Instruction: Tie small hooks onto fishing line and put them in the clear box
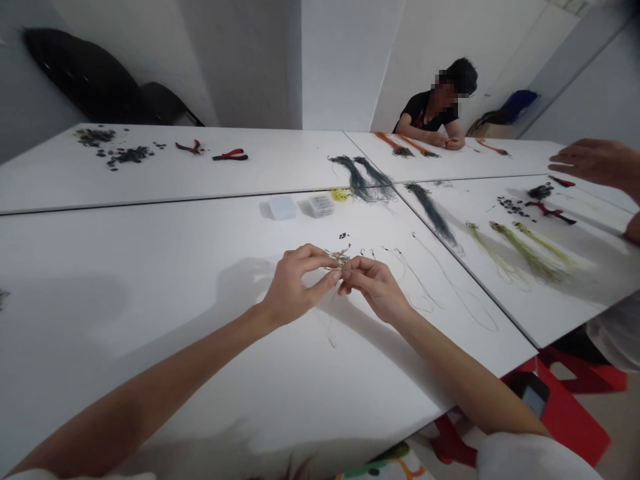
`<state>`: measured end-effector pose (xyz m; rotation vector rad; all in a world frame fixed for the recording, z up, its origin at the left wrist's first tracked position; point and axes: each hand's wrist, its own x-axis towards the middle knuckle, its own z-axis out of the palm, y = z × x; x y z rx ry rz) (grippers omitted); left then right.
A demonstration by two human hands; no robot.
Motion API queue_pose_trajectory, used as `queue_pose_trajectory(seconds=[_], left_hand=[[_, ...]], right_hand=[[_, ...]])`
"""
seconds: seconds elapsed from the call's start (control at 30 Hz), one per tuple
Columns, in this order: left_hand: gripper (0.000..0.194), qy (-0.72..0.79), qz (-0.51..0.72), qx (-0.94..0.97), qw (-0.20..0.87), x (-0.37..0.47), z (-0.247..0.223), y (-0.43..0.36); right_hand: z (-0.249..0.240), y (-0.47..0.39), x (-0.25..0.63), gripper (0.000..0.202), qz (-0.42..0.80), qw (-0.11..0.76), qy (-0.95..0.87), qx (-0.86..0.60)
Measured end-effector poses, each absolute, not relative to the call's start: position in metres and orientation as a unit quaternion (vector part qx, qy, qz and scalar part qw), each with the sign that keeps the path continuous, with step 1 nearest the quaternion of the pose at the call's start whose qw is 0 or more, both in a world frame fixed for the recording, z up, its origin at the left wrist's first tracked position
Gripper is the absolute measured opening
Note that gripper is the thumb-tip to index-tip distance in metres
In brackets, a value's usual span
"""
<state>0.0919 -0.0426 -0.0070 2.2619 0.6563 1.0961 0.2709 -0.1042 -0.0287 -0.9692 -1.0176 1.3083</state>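
Note:
Over the white table, my left hand [293, 287] and my right hand [375, 287] meet at the fingertips, thumbs and index fingers pinched together. A thin pale cord [331, 337] dangles below them; its upper end is hidden by the fingers. Just beyond my fingertips lies a small pile of brass-coloured pieces [340, 257], partly covered by my hands. Tiny black pieces [343, 236] are scattered behind that pile. To the right of my right hand, several thin cords with dark ends [417, 277] are laid out on the tabletop.
Two small clear boxes [283, 207] stand ahead, near a yellow bundle [340, 194]. Dark cord bundles [357, 180] and yellow-green bundles [525, 250] lie further off. Red-handled pliers [231, 155] rest at the back. A co-worker [435, 110] sits opposite; another person's hand [595, 163] reaches in from the right.

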Motion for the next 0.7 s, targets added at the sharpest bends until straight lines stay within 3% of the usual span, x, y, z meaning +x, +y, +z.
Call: queue_pose_trajectory(seconds=[0.17, 0.33, 0.7], left_hand=[[0.012, 0.254, 0.346, 0.842, 0.328, 0.094, -0.003, -0.038], [0.013, 0.269, 0.36, 0.841, 0.303, 0.093, -0.005, -0.039], [0.011, 0.234, 0.399, 0.886, 0.028, 0.094, -0.013, -0.041]], right_hand=[[-0.028, -0.105, 0.269, 0.01, 0.602, 0.553, -0.418, -0.398], [-0.029, -0.104, 0.271, 0.016, 0.587, 0.556, -0.418, -0.414], [-0.023, -0.111, 0.262, 0.012, 0.46, 0.541, -0.47, -0.523]])
